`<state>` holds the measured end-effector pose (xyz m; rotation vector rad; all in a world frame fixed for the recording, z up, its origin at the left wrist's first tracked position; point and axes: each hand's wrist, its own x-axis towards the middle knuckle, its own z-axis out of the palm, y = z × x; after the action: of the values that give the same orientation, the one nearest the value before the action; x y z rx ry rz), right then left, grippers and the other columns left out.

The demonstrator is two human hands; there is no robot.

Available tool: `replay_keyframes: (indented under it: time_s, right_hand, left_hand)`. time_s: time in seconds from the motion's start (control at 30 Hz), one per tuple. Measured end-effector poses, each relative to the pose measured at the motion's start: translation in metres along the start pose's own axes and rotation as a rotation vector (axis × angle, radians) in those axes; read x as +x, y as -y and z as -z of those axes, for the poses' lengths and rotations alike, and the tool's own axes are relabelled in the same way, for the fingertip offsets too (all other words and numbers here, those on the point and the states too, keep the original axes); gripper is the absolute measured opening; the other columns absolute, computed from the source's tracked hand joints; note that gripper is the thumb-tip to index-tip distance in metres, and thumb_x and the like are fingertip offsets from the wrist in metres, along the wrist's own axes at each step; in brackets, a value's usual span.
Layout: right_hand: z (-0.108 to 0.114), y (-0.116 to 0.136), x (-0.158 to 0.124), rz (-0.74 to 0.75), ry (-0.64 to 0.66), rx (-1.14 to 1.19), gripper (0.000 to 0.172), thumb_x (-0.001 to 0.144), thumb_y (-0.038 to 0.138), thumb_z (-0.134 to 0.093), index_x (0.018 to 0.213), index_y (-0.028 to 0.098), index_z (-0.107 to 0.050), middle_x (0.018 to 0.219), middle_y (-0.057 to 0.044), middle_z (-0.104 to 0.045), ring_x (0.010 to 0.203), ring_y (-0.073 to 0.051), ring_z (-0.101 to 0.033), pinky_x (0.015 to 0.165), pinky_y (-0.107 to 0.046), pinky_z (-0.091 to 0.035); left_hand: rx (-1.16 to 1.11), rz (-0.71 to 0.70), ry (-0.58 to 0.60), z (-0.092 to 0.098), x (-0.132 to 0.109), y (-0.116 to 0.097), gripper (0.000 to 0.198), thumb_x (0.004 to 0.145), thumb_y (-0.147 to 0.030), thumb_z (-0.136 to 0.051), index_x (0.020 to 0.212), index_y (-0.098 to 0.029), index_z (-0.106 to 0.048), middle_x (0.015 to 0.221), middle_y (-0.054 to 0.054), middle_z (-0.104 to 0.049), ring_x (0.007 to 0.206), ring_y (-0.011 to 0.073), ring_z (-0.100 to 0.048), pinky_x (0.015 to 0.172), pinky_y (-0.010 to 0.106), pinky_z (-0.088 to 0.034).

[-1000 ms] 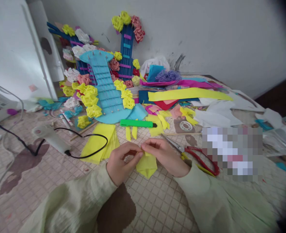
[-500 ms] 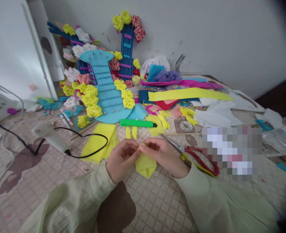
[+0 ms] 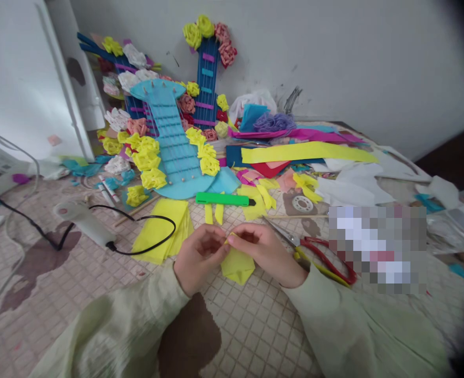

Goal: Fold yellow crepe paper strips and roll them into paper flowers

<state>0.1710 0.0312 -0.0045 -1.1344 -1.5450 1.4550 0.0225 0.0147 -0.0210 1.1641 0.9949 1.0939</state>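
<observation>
A small piece of yellow crepe paper point(image 3: 238, 266) hangs from the fingertips of both hands, its lower corners folded inward to a point. My left hand point(image 3: 200, 254) pinches its top edge from one side. On the other side, my right hand point(image 3: 265, 251) is closed on the same edge with thumb and forefinger. The fingertips almost meet, and the fold between them is mostly hidden. Just beyond the hands lies a green utility knife point(image 3: 224, 199). Red-handled scissors point(image 3: 326, 254) rest beside my right wrist. Left of my left hand is a stack of yellow paper sheets point(image 3: 157, 236).
A light-blue guitar-shaped craft point(image 3: 177, 149) with yellow paper flowers leans at the back, before dark-blue ones point(image 3: 206, 79). A white glue gun point(image 3: 84, 223) with a black cord lies left. Long yellow point(image 3: 306, 153) and magenta paper strips lie back right, near white paper point(image 3: 354, 186).
Hardly anything differs. The lower tip of the yellow paper has risen slightly, while both hands keep their pinch in nearly the same place.
</observation>
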Motion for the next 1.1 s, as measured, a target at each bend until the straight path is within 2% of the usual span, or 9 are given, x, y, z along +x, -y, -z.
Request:
replay_keyframes:
  time_s: [0.43, 0.83, 1.1]
  right_hand:
    - [-0.0009, 0.0011, -0.0005, -0.053, 0.004, 0.015, 0.015, 0.073, 0.029, -0.054, 0.069, 0.015, -0.059, 0.068, 0.000, -0.057, 0.065, -0.011, -0.051, 0.058, -0.022, -0.040]
    - [-0.0001, -0.0002, -0.0011, -0.046, -0.006, -0.019, 0.014, 0.074, 0.028, -0.054, 0.071, 0.016, -0.060, 0.069, 0.000, -0.059, 0.065, -0.011, -0.051, 0.059, -0.023, -0.040]
    - [-0.0003, -0.0004, -0.0009, -0.009, -0.023, -0.056, 0.013, 0.074, 0.026, -0.054, 0.070, 0.016, -0.061, 0.069, -0.001, -0.060, 0.066, -0.011, -0.052, 0.060, -0.023, -0.041]
  left_hand:
    - [-0.045, 0.115, -0.014, 0.0001, 0.0018, -0.0038, 0.021, 0.063, -0.018, -0.065, 0.074, -0.016, -0.047, 0.064, -0.004, -0.054, 0.057, 0.0065, -0.053, 0.053, 0.017, -0.042]
    - [-0.025, 0.123, 0.009, 0.0002, 0.0026, -0.0034, 0.021, 0.064, -0.016, -0.065, 0.076, -0.015, -0.047, 0.065, -0.003, -0.056, 0.060, 0.0076, -0.054, 0.057, 0.020, -0.043]
    - [-0.002, 0.113, -0.010, 0.0010, 0.0030, -0.0037, 0.021, 0.063, -0.014, -0.065, 0.075, -0.015, -0.047, 0.062, -0.004, -0.056, 0.057, 0.0065, -0.054, 0.055, 0.018, -0.043]
